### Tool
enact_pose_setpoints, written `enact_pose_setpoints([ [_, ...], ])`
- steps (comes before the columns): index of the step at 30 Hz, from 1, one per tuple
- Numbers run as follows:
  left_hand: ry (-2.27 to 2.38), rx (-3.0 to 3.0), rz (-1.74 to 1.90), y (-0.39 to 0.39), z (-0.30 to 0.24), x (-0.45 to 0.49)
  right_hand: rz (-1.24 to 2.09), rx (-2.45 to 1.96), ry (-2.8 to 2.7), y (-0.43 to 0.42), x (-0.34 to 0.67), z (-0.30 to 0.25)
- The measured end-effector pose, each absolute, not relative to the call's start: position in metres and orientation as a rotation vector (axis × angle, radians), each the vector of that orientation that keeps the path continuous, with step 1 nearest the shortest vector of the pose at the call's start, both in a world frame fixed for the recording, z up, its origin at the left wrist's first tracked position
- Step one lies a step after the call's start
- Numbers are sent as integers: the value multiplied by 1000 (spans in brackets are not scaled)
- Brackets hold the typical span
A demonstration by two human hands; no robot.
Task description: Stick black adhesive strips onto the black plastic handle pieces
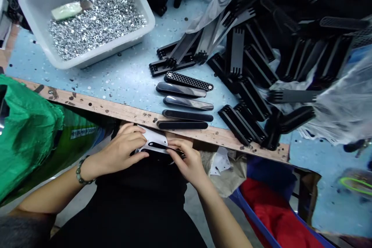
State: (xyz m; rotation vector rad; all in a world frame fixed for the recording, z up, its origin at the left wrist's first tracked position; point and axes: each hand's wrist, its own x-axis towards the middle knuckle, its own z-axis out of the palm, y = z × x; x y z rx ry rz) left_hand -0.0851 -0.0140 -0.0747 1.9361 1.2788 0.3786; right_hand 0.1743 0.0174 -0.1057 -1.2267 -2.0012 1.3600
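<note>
Both hands meet just below the table's wooden front edge, over my lap. My left hand and my right hand are closed on a small white sheet with a dark slot and a black part under it. On the blue tabletop just beyond lie several long black plastic handles in a neat row, one of them with a lattice face. A beaded bracelet sits on my left wrist.
A grey tub of small silver nuts, with a pale scoop in it, stands at the back left. A heap of black plastic handle parts and clear bags fills the right. A green bag hangs left; a red bin sits lower right.
</note>
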Motion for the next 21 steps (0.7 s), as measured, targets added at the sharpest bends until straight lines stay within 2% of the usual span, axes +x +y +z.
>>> enact_pose_setpoints([
  [7, 1265, 1849, 535, -13, -55, -86, 1301, -1374, -1640, 13, 169, -101],
  [10, 1373, 1828, 676, -19, -50, -86, 1307, -1372, -1591, 14, 170, -101],
  [12, 1340, 1843, 628, -19, -49, -84, 1274, -1352, -1644, 14, 171, -99],
  [15, 1286, 1821, 520, -16, -49, -76, 928, -1323, -1891, 14, 170, -92],
  [17, 1351, 1744, 548, -14, -50, -69, 635, -1238, -2051, 11, 165, -85],
  [18, 1384, 1700, 570, -13, -51, -65, 591, -1170, -2108, 10, 161, -80],
  [21, 1349, 1661, 633, -10, -54, -57, 812, -974, -2150, 9, 151, -69],
])
